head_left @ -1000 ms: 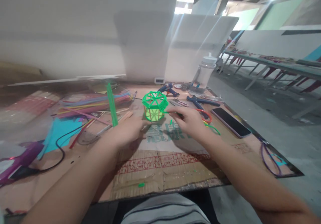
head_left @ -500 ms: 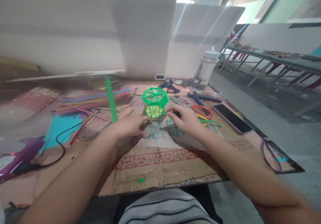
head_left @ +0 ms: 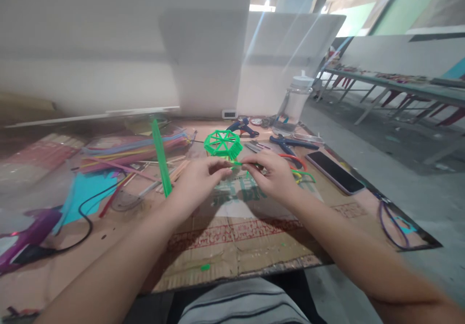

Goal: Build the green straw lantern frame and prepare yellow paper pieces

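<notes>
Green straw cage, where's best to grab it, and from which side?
Grip the green straw cage by its rim, probably from above: it stands upright, and the left hand and right hand, pinching a green strip, block its front.

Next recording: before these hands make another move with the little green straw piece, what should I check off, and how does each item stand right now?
1. Grip of the left hand on the green straw piece: fingertips pinch one end. Ok.
2. Grip of the right hand on the other end: pinched. Ok.
3. The green straw frame stands upright on the cardboard just behind the hands. Ok.
4. Piece touching the frame: cannot tell, the fingers hide the spot.
5. The long green straw beside the left hand, held or leaning: cannot tell.
6. Free space right of the right hand: not ok, an orange-handled tool and a phone lie close.
</notes>
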`<state>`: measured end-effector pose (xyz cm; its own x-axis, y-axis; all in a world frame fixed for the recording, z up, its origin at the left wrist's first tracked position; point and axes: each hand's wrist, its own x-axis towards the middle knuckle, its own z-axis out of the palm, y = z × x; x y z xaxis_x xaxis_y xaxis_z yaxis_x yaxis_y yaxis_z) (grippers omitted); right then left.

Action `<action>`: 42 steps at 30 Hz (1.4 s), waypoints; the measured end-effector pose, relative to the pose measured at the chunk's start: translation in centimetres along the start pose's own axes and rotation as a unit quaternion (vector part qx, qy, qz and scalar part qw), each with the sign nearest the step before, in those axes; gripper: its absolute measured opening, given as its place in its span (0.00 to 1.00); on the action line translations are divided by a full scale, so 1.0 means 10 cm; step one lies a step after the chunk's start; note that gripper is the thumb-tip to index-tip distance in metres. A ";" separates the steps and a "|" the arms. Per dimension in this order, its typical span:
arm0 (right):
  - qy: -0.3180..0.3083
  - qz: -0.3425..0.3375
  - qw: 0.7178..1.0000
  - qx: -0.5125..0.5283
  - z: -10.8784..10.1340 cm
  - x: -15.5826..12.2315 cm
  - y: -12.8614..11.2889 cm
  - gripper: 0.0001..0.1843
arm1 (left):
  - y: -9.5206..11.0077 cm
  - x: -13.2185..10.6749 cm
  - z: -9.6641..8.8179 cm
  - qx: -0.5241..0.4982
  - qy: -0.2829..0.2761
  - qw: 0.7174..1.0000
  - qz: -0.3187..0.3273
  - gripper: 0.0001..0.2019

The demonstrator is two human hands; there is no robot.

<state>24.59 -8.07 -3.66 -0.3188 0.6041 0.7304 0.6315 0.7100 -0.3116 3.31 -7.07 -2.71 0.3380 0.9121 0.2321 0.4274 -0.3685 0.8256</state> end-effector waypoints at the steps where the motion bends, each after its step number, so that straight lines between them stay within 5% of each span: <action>1: 0.002 -0.005 1.000 -0.008 -0.01 0.00 -0.01 0.08 | 0.02 -0.01 0.01 0.005 0.007 1.000 0.003 0.09; 7: -0.008 -0.027 0.999 -0.026 -0.02 0.00 -0.03 0.09 | 0.11 -0.05 0.07 0.037 0.009 0.999 0.027 0.08; 19: -0.047 0.046 0.996 0.053 -0.03 0.03 -0.02 0.07 | 0.09 -0.07 0.10 0.026 0.004 0.998 0.052 0.07; 25: -0.050 0.085 0.990 0.105 -0.05 0.07 -0.03 0.07 | 0.14 -0.08 0.11 -0.075 0.014 0.997 0.006 0.12; 42: -0.007 0.028 0.989 0.142 -0.04 0.04 -0.02 0.08 | 0.09 -0.10 0.15 -0.119 0.042 0.992 0.016 0.12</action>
<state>24.61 -8.06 -3.09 -0.3004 0.6485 0.6994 0.4253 0.7474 -0.5103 4.65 -8.60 -3.00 0.2725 0.9159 0.2948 0.2030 -0.3543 0.9129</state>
